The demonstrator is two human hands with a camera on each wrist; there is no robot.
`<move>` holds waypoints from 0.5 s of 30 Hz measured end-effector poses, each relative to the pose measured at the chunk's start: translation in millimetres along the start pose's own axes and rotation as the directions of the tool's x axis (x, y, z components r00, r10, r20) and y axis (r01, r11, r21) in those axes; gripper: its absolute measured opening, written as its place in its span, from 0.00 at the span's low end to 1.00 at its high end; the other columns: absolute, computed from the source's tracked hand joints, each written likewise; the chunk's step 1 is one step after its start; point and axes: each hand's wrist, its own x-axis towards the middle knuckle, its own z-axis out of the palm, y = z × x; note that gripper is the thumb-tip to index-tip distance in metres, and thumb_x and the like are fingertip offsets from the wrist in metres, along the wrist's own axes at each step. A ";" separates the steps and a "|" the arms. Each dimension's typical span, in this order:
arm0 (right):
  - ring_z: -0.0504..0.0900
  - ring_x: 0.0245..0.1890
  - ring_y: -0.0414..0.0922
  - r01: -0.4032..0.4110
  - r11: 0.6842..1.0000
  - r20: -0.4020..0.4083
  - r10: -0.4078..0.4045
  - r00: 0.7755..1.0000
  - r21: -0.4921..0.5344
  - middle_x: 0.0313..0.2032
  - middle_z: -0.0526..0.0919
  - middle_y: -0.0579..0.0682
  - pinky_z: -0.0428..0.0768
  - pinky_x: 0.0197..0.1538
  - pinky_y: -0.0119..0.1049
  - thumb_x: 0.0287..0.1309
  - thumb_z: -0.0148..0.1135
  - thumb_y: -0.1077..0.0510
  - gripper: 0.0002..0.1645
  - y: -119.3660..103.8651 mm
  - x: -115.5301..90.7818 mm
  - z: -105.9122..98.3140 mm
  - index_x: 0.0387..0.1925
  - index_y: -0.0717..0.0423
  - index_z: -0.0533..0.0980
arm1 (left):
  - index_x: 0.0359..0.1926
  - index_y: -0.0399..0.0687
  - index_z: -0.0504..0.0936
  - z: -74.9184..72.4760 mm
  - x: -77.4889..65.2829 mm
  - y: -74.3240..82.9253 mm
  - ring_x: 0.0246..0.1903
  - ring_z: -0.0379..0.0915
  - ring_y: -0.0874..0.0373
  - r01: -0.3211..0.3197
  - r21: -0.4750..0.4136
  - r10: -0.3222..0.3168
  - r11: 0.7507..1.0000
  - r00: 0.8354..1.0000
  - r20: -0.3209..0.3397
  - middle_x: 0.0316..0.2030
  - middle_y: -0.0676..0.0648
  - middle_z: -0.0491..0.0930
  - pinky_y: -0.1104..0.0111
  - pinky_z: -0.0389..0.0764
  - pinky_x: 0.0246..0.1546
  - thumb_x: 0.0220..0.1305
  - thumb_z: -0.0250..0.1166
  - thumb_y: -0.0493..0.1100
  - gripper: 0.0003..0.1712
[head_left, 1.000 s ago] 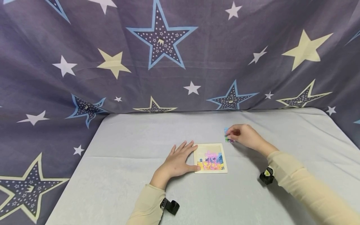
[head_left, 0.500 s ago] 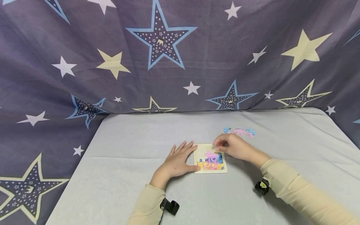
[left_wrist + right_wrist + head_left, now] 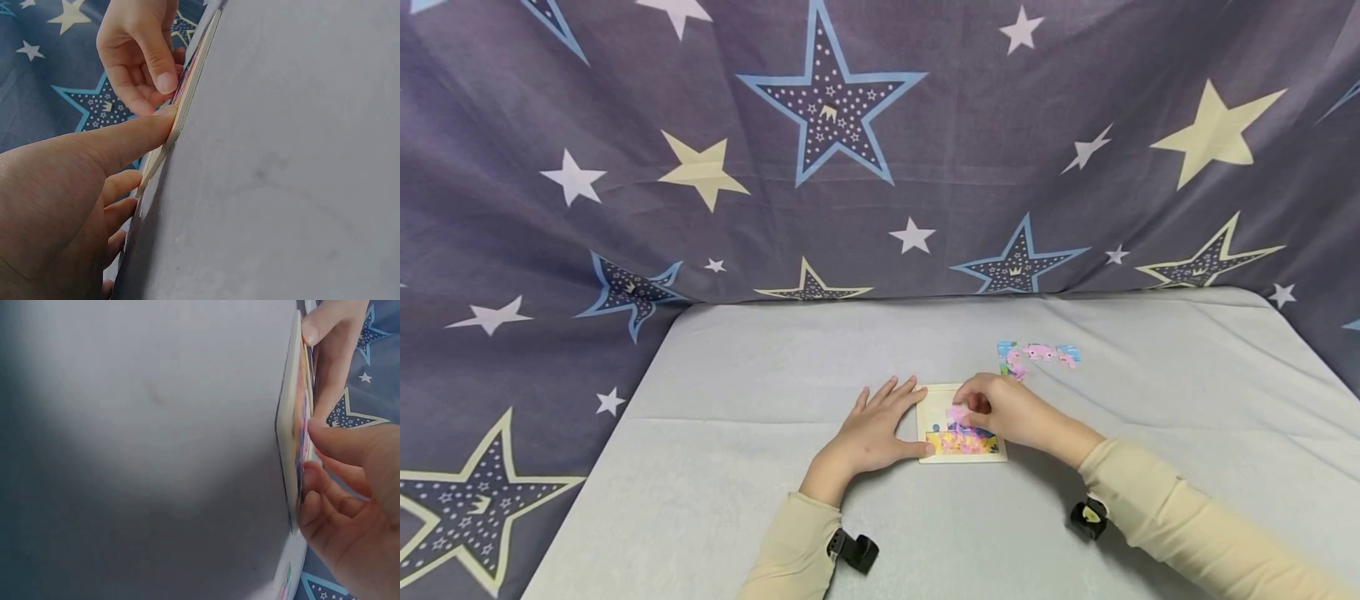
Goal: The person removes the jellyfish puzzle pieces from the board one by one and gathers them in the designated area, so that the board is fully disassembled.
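Observation:
A square jigsaw puzzle tray [image 3: 973,458] with a pale wooden rim lies on the cloth-covered table. Yellow, pink and blue pieces fill its lower part, and the upper left shows bare board. My left hand [image 3: 868,437] rests at the tray's left side, fingers spread, thumb [image 3: 153,128] on the rim at the near left corner. My right hand [image 3: 1018,412] is over the tray's right half, thumb and fingertips pinching a puzzle piece [image 3: 310,449] close to the picture. Most of that piece is hidden by the fingers.
Loose puzzle pieces in pink and blue [image 3: 1040,352] lie beyond the tray to the right, partly behind the right hand. A grey cloth [image 3: 737,483] covers the table. A starred curtain [image 3: 865,208] hangs along the back and left.
My right hand has moved from the loose pieces at the back right, left and toward me, onto the tray, uncovering those pieces. The left hand stays at the tray's left side.

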 end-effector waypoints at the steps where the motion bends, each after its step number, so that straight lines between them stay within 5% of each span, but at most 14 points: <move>1: 0.71 0.27 0.38 -0.003 1.000 0.001 0.003 1.000 -0.015 0.27 0.75 0.42 0.74 0.32 0.31 0.53 0.73 0.66 0.14 -0.3 -0.3 0.5 0.42 0.62 0.82 | 0.75 0.56 0.61 0.1 0.1 0.0 0.76 0.36 0.52 0.000 0.000 0.000 1.000 1.000 0.000 0.77 0.54 0.50 0.48 0.33 0.73 0.58 0.68 0.63 0.48; 15: 0.71 0.28 0.37 0.060 0.994 0.004 -0.059 0.998 -0.088 0.29 0.76 0.44 0.75 0.32 0.30 0.52 0.74 0.63 0.15 -0.6 -1.7 1.8 0.43 0.62 0.84 | 0.76 0.56 0.61 0.3 -0.2 0.2 0.76 0.36 0.53 0.004 -0.003 -0.004 1.000 1.000 0.001 0.77 0.54 0.49 0.48 0.32 0.73 0.59 0.67 0.64 0.48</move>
